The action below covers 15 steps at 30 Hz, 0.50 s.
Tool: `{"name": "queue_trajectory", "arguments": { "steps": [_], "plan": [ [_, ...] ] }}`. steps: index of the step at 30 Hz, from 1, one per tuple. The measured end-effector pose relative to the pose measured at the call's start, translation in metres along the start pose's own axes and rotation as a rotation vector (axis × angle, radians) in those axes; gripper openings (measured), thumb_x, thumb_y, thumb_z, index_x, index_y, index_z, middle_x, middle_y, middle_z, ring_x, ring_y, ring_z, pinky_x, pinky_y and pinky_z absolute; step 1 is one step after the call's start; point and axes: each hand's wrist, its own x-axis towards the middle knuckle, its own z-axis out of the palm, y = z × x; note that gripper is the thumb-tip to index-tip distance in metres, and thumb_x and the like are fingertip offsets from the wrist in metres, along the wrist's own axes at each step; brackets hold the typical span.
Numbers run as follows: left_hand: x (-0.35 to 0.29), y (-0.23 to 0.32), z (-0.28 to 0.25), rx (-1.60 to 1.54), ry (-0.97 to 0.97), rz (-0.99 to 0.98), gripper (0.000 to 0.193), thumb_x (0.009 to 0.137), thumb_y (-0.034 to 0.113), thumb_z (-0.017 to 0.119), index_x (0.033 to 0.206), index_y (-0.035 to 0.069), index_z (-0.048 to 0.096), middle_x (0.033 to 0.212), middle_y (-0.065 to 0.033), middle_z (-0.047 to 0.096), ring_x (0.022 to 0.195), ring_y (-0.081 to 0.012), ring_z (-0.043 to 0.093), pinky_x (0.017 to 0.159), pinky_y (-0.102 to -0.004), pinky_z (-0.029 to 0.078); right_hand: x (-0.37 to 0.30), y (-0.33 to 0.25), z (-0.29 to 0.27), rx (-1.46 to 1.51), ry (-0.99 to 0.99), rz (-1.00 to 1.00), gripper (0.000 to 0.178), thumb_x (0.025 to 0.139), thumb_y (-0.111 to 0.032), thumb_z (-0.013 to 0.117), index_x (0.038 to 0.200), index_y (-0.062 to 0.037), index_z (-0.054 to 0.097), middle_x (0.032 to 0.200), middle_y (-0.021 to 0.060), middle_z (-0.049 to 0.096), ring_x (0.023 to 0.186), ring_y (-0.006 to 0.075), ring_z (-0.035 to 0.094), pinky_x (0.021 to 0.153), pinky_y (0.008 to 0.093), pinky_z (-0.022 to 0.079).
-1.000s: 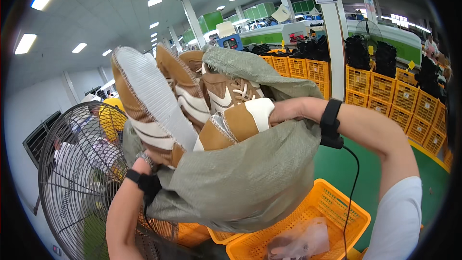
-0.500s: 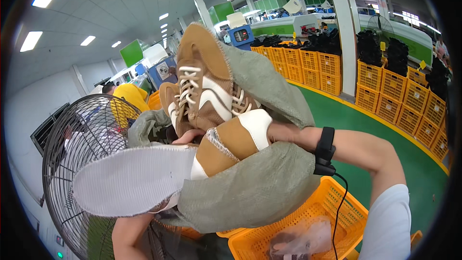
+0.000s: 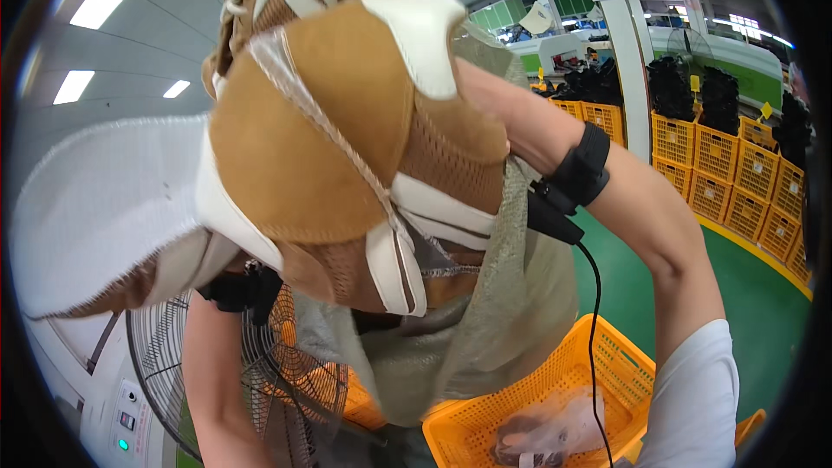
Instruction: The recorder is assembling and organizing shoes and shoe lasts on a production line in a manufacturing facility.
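Observation:
A bundle of brown shoe uppers (image 3: 312, 139) with white trim fills the upper left, raised close in front of me. White laces show on the ones at the top edge. A pale, ribbed, sole-shaped underside (image 3: 113, 199) juts out to the left. My right forearm (image 3: 646, 208), with a black wrist strap, reaches in behind the bundle; its fingers are hidden. Below the bundle my left forearm (image 3: 217, 381) comes up, also strapped, and the uppers cover that hand. A grey-green woven sack (image 3: 511, 303) hangs open-mouthed under and beside the uppers.
An orange crate (image 3: 624, 355) holding a clear plastic bag (image 3: 555, 429) stands below. A large wire fan guard (image 3: 160, 355) is at left. Stacked orange crates (image 3: 715, 152) with black items line the right behind a yellow floor line. A black cable (image 3: 593, 329) runs from my right wrist.
The uppers have come up and nearer, moving leftward, and they now stand above the sack. The sack has sagged with its mouth showing. Both arms have risen with the bundle.

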Motion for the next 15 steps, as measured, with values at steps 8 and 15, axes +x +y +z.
{"name": "queue_trajectory", "arguments": {
  "steps": [8,15],
  "plan": [
    [-0.058,0.062,-0.084,-0.060,0.216,0.164,0.056,0.076,0.036,0.059,0.120,0.006,0.043,0.107,-0.0196,0.059,0.098,-0.0329,0.056,0.084,-0.0377,0.045,-0.026,-0.112,0.011,-0.081,0.073,-0.129,0.035,0.087,-0.020,0.057,0.116,-0.0028,0.050,0.104,-0.0003,0.057,0.092,0.0057,0.049,0.077,0.0214,0.043],
    [-0.082,0.197,-0.084,-0.278,0.194,0.791,0.057,0.076,0.037,0.059,0.121,0.006,0.042,0.108,-0.0200,0.059,0.099,-0.0334,0.056,0.084,-0.0380,0.044,-0.192,-0.302,0.119,-0.667,0.450,0.121,0.035,0.086,-0.019,0.057,0.117,-0.0027,0.050,0.105,-0.0002,0.057,0.093,0.0058,0.049,0.078,0.0218,0.043]
  ]
}}
